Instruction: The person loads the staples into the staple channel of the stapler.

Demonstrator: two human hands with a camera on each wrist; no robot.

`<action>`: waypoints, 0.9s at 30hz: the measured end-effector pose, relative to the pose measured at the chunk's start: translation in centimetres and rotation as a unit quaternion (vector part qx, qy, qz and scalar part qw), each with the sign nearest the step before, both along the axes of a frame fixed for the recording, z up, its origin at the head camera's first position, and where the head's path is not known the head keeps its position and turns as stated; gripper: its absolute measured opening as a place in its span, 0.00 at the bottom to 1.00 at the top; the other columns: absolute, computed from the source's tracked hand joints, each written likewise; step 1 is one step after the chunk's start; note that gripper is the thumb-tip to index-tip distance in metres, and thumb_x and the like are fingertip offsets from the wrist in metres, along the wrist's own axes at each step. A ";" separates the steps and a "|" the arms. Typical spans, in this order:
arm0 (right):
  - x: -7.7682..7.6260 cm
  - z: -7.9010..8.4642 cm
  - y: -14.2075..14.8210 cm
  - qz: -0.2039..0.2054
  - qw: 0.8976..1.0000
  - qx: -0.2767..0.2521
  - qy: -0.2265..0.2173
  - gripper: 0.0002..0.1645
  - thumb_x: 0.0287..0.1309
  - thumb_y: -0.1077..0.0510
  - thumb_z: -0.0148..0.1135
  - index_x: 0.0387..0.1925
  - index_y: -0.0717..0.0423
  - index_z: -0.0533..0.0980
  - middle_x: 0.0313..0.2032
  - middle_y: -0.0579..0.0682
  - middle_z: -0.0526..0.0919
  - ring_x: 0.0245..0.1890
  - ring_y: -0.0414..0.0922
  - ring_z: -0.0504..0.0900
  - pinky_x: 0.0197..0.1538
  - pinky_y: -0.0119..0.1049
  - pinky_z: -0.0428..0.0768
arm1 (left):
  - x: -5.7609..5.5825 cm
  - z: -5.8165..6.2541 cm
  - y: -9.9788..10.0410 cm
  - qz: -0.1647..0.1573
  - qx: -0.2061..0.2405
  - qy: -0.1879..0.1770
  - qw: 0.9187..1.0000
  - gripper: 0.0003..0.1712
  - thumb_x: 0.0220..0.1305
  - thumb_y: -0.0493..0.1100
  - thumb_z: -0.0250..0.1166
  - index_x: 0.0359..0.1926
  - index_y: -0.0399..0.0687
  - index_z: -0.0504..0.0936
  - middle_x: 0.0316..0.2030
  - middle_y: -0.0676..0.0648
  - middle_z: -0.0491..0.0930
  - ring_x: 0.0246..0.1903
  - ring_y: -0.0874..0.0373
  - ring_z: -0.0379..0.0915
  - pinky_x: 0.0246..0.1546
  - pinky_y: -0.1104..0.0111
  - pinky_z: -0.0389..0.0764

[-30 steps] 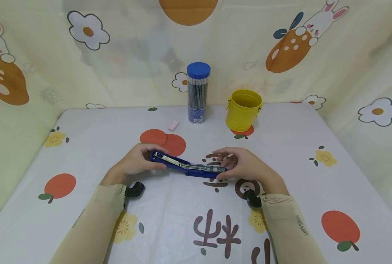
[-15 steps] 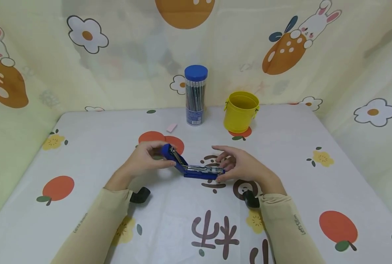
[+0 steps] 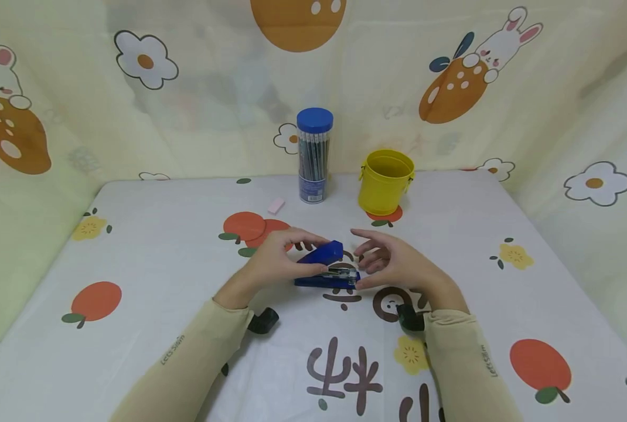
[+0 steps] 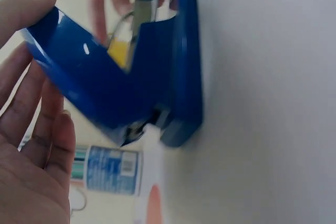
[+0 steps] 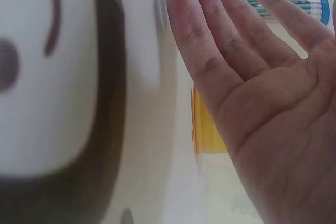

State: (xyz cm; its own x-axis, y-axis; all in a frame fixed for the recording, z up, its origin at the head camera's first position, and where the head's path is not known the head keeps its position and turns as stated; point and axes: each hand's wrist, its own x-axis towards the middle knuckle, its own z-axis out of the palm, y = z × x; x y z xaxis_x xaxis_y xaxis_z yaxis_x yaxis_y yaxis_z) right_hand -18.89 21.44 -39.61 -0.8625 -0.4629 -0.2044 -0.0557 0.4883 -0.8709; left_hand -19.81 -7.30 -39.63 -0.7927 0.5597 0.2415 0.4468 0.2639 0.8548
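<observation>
A blue stapler rests on the table with its top arm raised at an angle, so the metal staple channel shows. My left hand pinches that top arm near its front end. In the left wrist view, the thumb lies on one side of the blue top arm and the fingers on the other. My right hand is at the stapler's right end, fingers loosely bent with nothing between them. Its thumb tip is at the base's end; whether it touches I cannot tell.
A clear tub of pencils with a blue lid stands at the back of the table. To its right is a yellow bucket. A small pink eraser-like block lies left of the tub. A printed curtain hangs behind.
My left hand has moved right, swinging the stapler's top arm up and over from nearly flat out on the left to above the base. The right hand has barely moved.
</observation>
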 end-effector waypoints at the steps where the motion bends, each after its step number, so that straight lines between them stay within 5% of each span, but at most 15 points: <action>1: 0.0 0.0 0.1 0.000 1.000 -0.004 0.000 0.63 0.43 0.55 0.84 0.77 0.45 0.58 0.57 0.55 0.78 0.51 0.51 0.82 0.55 0.46 0.79 | 0.0 -0.2 0.3 -0.003 -0.001 0.002 1.000 0.24 0.55 0.46 0.79 0.54 0.52 0.86 0.45 0.60 0.84 0.47 0.61 0.75 0.53 0.54 0.75; 17: 0.2 0.4 0.3 0.002 1.000 -0.029 -0.002 0.60 0.45 0.58 0.83 0.77 0.48 0.59 0.58 0.59 0.77 0.52 0.53 0.82 0.56 0.47 0.79 | 0.5 -1.3 1.6 -0.030 -0.021 -0.047 0.998 0.20 0.59 0.47 0.76 0.53 0.62 0.87 0.50 0.60 0.83 0.51 0.60 0.77 0.51 0.64 0.80; 27: 0.4 -0.3 0.9 0.005 0.999 -0.032 0.006 0.59 0.45 0.58 0.83 0.76 0.49 0.60 0.57 0.57 0.78 0.51 0.53 0.82 0.57 0.46 0.79 | 0.9 -1.4 2.5 -0.027 -0.027 -0.012 0.999 0.20 0.61 0.51 0.74 0.55 0.59 0.86 0.50 0.60 0.81 0.51 0.62 0.75 0.52 0.63 0.79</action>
State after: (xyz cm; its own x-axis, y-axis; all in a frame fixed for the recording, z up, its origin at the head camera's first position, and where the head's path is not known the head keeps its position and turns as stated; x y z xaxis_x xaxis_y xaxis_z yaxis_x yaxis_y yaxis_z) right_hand -18.46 22.38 -39.91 -0.8605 -0.4827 -0.1632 -0.0713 0.4313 -0.8994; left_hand -18.87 -4.84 -40.98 -0.7661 0.6138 0.1904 0.4405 0.2858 0.8510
